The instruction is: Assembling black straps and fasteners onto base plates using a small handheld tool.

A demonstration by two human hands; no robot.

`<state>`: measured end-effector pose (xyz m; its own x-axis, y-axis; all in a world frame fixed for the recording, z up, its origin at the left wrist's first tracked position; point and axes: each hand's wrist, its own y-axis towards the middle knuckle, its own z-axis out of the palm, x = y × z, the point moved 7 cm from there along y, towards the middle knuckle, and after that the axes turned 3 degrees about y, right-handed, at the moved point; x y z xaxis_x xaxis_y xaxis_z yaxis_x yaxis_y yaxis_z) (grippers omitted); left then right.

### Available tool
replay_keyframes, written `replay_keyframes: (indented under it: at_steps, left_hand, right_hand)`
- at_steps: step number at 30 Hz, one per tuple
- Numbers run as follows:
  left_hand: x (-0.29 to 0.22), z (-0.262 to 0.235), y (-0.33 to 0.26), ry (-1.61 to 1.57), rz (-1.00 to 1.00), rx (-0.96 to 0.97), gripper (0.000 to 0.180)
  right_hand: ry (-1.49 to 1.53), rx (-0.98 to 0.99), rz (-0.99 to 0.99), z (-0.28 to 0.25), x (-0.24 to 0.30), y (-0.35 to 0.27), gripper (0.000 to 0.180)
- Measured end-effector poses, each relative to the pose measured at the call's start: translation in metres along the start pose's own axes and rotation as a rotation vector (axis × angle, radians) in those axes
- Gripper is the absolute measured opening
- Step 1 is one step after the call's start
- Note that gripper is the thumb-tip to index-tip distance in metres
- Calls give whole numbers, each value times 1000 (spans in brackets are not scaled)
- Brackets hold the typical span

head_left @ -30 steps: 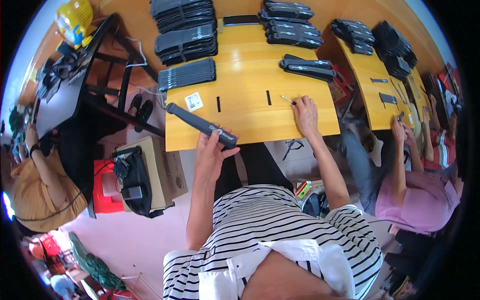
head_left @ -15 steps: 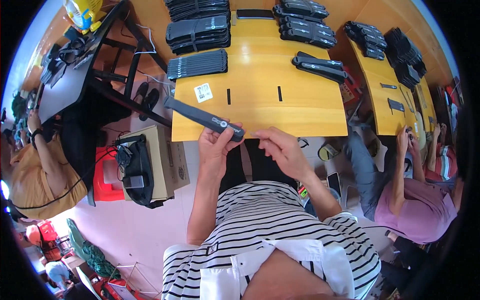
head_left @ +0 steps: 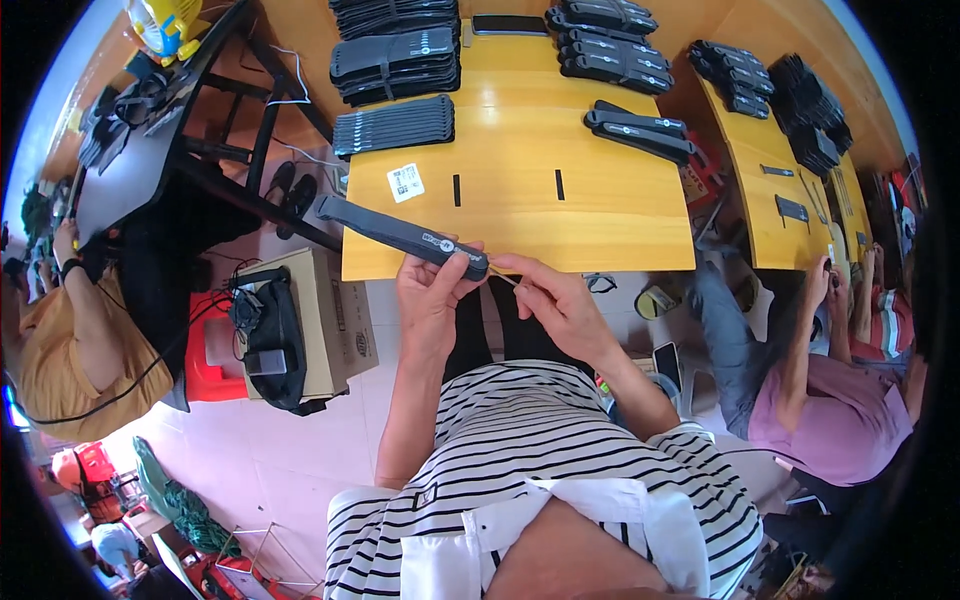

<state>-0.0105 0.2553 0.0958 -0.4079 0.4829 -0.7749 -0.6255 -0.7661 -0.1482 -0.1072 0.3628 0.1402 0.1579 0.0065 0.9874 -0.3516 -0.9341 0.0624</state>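
In the closed left hand [head_left: 428,292], holding between thumb and fingers the near end of a dark strap [head_left: 385,231], slanting leftward. Just right of it, in the mostly closed right hand [head_left: 556,302], pinching a thin tool [head_left: 504,277] at the strap's end; cannot tell if touching. Beyond both hands, on the yellow table [head_left: 510,228]: 2 black bars [head_left: 457,190], 1 white label [head_left: 405,182], stacked straps [head_left: 395,127]. Left of the hands, 1 cardboard box [head_left: 347,318]; right, 1 person in pink [head_left: 828,412].

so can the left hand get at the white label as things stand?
Probably not freely: the left hand is occupied gripping the black strap, which spans between it and the white label.
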Motion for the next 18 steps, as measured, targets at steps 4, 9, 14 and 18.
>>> replay_keyframes:
  at_steps: [4, 9, 14, 18]
  left_hand:
    - [2, 0, 0, 18, -2, -22, 23]
    - [3, 2, 0, 44, 21, -48, 25]
    - [0, 4, -2, 77, 54, -52, 26]
    - [-4, 7, -9, 214, 182, -121, 27]
  right_hand:
    - [-78, -30, -27, -1, 0, -1, 37]
    - [-94, -54, 5, 0, -1, 0, 39]
    - [63, -39, 75, 2, -14, 0, 39]
    - [75, -43, 118, 2, -15, -1, 39]
